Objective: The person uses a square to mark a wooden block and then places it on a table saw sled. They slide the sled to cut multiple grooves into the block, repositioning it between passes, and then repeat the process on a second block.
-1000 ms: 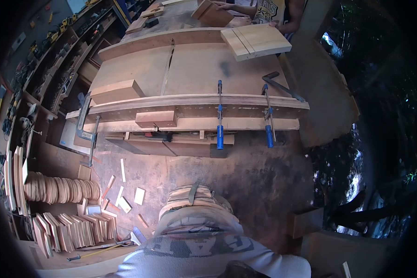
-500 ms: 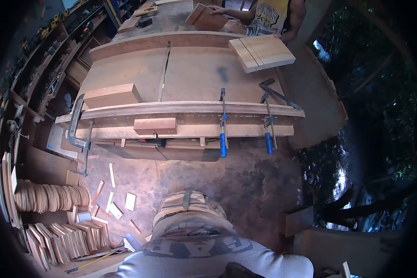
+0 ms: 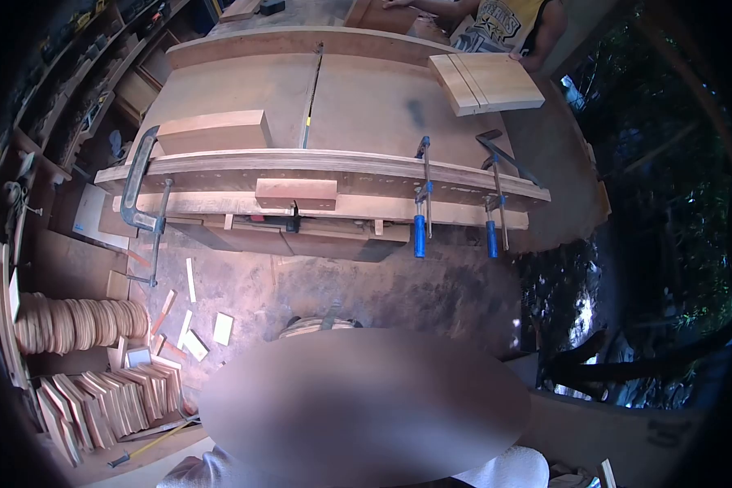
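Bundle of wood pieces [image 3: 321, 327] low in view, close below camera, above floor [image 3: 382, 285]. Left hand, right hand hidden: grasp cannot be told. Ahead, curved board [image 3: 317, 167] pinned to bench [image 3: 366, 89] edge by blue clamps [image 3: 419, 220] and grey clamp [image 3: 142, 191], likely against shifting. Slab [image 3: 488, 81] at far corner beside co-worker [image 3: 508, 16].

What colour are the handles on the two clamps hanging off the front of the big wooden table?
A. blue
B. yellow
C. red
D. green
A: the left metal bar clamp and the right metal bar clamp, both gripping the front edge of the big wooden workbench, each end in a blue handle that hangs below the edge.
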Action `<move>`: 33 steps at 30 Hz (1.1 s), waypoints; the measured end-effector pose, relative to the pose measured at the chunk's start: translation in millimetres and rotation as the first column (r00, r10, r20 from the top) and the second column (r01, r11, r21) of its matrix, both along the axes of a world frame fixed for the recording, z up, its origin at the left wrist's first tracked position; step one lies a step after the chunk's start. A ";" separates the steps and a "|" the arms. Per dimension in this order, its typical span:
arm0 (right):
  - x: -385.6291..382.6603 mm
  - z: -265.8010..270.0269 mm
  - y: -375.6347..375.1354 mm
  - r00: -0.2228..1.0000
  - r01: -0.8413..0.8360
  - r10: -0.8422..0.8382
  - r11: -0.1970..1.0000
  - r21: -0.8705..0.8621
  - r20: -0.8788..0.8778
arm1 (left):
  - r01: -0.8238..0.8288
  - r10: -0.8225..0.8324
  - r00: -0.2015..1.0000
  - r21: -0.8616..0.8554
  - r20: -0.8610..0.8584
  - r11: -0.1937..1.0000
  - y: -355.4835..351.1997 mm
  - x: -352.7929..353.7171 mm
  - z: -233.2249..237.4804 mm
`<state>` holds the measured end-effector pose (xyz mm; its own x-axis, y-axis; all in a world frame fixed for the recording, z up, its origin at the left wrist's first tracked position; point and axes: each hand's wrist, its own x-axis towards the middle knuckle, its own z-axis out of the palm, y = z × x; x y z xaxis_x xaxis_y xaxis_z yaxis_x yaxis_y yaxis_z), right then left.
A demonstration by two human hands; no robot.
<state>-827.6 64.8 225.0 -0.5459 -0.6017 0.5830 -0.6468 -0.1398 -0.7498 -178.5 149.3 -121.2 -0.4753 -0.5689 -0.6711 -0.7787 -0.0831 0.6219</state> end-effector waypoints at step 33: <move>166.8 -244.6 183.6 0.956 -0.114 -0.028 0.883 0.455 0.293 | 0.055 -0.054 0.998 -0.036 0.019 0.998 5.7 19.0 -0.2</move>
